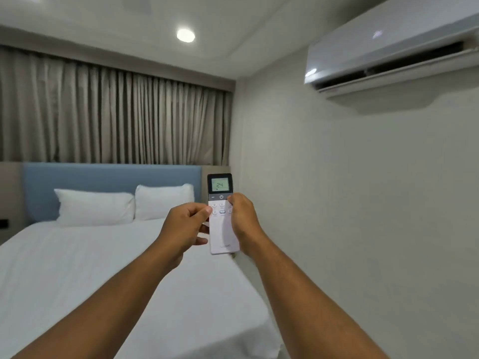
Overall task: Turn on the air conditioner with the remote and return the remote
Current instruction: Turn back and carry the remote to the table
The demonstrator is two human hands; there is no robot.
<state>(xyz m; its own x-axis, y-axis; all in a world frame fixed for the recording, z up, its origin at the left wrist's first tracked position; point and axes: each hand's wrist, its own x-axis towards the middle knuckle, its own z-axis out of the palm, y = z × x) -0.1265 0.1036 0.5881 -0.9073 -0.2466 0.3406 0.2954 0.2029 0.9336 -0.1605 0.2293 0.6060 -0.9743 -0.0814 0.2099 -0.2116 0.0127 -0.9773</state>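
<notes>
Head view: both hands grip the remote point(222, 216), left hand point(185, 224) and right hand point(242, 218) covering its sides; air conditioner point(388, 45) cropped at right.

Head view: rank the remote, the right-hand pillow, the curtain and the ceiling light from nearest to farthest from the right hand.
1. Remote: gripped in the right hand, with the left hand touching its other edge.
2. Right-hand pillow: on the bed, beyond and left of the hand.
3. Curtain: behind the headboard, farther back.
4. Ceiling light: overhead, farthest.
</notes>
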